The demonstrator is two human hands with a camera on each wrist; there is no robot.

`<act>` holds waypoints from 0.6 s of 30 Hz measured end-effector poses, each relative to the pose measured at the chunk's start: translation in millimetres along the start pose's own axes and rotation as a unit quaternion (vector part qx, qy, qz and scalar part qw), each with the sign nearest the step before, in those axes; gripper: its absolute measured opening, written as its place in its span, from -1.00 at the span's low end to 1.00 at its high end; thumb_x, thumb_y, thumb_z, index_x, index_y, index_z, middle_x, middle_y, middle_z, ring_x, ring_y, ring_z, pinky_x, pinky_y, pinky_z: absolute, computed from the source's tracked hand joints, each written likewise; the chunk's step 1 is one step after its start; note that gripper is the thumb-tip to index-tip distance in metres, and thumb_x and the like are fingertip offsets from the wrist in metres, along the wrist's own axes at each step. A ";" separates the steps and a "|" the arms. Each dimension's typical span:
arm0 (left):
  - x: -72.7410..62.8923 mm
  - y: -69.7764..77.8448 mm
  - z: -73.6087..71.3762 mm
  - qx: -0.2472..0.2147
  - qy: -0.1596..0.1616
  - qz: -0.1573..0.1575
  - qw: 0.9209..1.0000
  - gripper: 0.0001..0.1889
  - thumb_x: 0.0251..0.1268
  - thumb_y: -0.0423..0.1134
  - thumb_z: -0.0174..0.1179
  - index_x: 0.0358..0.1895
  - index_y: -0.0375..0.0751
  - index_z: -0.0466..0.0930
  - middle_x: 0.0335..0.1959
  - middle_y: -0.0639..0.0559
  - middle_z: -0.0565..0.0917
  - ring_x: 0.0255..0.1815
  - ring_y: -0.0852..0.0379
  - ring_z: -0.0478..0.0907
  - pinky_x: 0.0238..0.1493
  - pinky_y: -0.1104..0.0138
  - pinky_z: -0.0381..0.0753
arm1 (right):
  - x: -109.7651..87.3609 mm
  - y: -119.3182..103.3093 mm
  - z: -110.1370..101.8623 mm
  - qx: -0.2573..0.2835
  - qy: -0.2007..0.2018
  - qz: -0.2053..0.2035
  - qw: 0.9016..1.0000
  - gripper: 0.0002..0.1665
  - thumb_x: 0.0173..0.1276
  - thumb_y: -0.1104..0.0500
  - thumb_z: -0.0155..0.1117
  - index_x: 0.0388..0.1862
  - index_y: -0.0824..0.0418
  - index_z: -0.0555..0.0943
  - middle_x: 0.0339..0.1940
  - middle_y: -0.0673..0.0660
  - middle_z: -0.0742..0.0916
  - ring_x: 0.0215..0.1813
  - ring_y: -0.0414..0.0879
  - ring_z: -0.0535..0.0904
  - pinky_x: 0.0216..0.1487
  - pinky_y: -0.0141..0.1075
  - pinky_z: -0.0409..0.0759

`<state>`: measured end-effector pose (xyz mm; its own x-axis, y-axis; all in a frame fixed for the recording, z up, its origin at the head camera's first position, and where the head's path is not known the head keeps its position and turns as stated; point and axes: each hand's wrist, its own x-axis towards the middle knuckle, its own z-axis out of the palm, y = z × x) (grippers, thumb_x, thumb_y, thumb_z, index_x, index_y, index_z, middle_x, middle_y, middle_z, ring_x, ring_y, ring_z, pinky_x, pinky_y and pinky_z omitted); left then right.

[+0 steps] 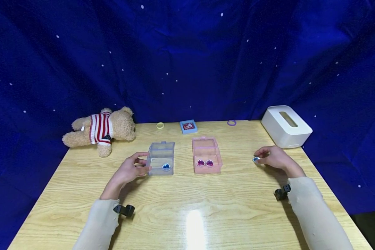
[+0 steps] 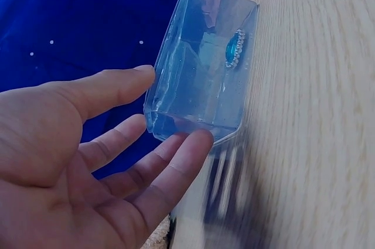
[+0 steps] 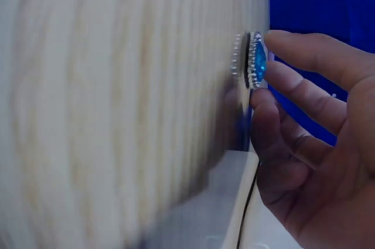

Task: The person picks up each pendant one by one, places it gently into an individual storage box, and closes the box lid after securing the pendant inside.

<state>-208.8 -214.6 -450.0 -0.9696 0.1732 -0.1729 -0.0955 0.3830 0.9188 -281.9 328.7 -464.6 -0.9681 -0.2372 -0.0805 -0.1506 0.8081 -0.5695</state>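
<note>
My left hand (image 1: 132,169) lies at the left side of a clear bluish plastic box (image 1: 160,171), its lid folded back. In the left wrist view the fingers are spread and fairly straight, with fingertips touching the box's end. One blue gem (image 1: 166,167) with a silver beaded rim lies inside that box. On the right, my right hand (image 1: 273,158) pinches another blue gem (image 3: 260,61) by its edges, close to the tabletop. Between the hands stands a pink clear box (image 1: 207,170), also with its lid back, holding two magenta gems (image 1: 201,163).
A teddy bear (image 1: 101,127) in a striped top lies at the back left. Along the rear edge are a yellow ring (image 1: 160,125), a small blue tray (image 1: 183,129) with a red piece, and a purple ring (image 1: 231,123). A white tissue box (image 1: 287,133) stands back right.
</note>
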 end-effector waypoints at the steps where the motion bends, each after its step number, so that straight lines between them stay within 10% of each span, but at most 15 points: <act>1: 0.0 -0.1 -0.5 -0.001 0.000 0.001 1.000 -0.37 0.36 -0.36 0.25 0.45 -0.34 0.25 0.14 -0.45 0.46 -0.16 0.08 0.61 -0.03 0.21 0.75 | 0.5 -0.1 0.4 -0.002 -0.001 -0.001 1.000 -0.68 0.17 0.15 0.51 -0.11 0.24 0.73 -0.24 0.12 0.77 -0.23 -0.21 0.52 -0.20 -0.41 0.45; 18: -1.1 2.1 0.1 -0.004 -0.002 0.001 1.000 -0.36 0.36 -0.35 0.25 0.46 -0.33 0.24 0.15 -0.45 0.44 -0.14 0.06 0.59 -0.01 0.19 0.75 | 0.9 0.1 0.7 -0.014 -0.022 -0.006 1.000 -0.68 0.12 0.19 0.54 -0.14 0.22 0.71 -0.29 0.09 0.73 -0.23 -0.14 0.53 -0.17 -0.33 0.47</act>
<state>-207.9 -213.9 -447.9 -0.9690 0.1764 -0.1728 -0.0959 0.3760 0.9216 -282.6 328.2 -465.3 -0.9566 -0.2701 -0.1091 -0.1690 0.8196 -0.5475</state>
